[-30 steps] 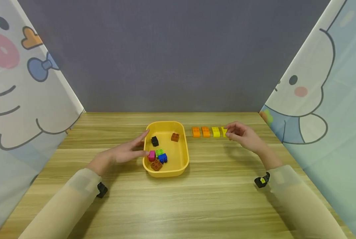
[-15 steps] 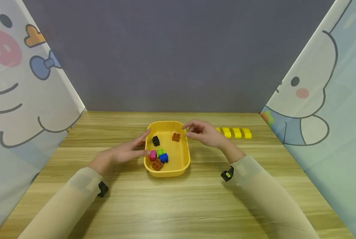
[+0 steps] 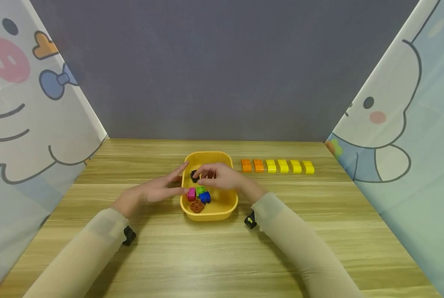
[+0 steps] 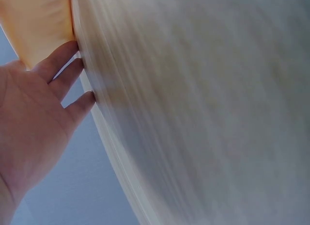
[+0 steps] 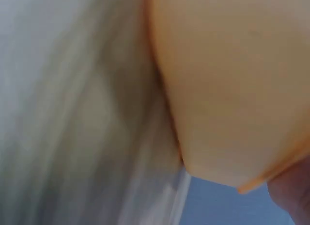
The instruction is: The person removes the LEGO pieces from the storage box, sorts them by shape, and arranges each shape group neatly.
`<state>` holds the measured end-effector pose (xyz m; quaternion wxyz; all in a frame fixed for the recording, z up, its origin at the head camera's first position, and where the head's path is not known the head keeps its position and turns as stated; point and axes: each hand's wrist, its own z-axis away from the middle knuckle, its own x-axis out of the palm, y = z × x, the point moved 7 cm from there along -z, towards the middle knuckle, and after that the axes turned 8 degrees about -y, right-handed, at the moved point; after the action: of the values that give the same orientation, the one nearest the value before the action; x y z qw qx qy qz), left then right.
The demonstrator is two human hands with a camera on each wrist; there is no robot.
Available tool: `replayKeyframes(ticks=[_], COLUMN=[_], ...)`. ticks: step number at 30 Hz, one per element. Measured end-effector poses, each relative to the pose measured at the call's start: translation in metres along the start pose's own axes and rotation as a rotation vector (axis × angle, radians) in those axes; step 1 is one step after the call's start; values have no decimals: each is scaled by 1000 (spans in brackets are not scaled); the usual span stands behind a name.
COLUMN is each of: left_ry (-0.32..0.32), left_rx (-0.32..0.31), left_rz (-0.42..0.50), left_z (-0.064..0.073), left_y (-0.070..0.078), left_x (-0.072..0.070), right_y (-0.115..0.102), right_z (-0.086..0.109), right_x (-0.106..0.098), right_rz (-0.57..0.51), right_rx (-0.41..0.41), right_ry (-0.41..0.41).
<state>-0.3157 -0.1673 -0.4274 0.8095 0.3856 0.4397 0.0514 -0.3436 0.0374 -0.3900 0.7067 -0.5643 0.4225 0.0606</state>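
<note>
A yellow tray (image 3: 208,216) holds loose toy building bricks. My left hand (image 3: 152,190) rests against its left side with fingers extended; in the left wrist view the left hand (image 4: 36,108) touches the tray wall. Over the tray, my right hand (image 3: 223,177) reaches in from the right, thumb and index finger apart beside a black brick (image 3: 194,177). Nearer the front lie a pink brick (image 3: 191,194), a green brick (image 3: 200,190), a blue brick (image 3: 205,197) and a brown brick (image 3: 197,206). The right wrist view shows mostly tray wall, blurred.
Right of the tray runs a row of bricks on the wooden table (image 3: 192,256): two orange bricks (image 3: 246,165), then several yellow bricks (image 3: 283,166). A dark panel (image 3: 218,70) stands behind. Printed cloth walls (image 3: 389,99) flank both sides.
My right hand has left the end of the visible yellow bricks and moved left over the tray, covering where a second brown brick lay. My left hand has stayed at the tray's side.
</note>
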Motion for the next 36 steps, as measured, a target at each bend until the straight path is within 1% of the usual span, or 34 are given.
replayKeyframes(ticks=[6,9,13,18,22,26,29,33,36], left_ry=[3,0,-2,5,9,9,7,5,2], left_rx=[11,9,5,-1,-3,-4,-4,-4,-2], left_rz=[-4,-4,-4,-3,-7,-3,3,4,5], left_z=[0,0,-1,0,0,0,0,-1,-1], left_y=[1,0,1,1,1,0,0,0,0], left_x=[-1,-1,0,-1,-1,0,1,0,0], right_y=[3,5,5,8,10,9,7,6,5], right_z=[-1,-2,-2,-1,-1,-2,-2,-2,-3], right_x=[16,20,21,19,19,20,19,19,18], right_rz=[149,197,246,239,244,319,353,351,350], right_rx=[96,140,157,203,230,207,191,184,154], right_ry=[-135,-178,-172,-146,-156,-157,-152,-147,-118])
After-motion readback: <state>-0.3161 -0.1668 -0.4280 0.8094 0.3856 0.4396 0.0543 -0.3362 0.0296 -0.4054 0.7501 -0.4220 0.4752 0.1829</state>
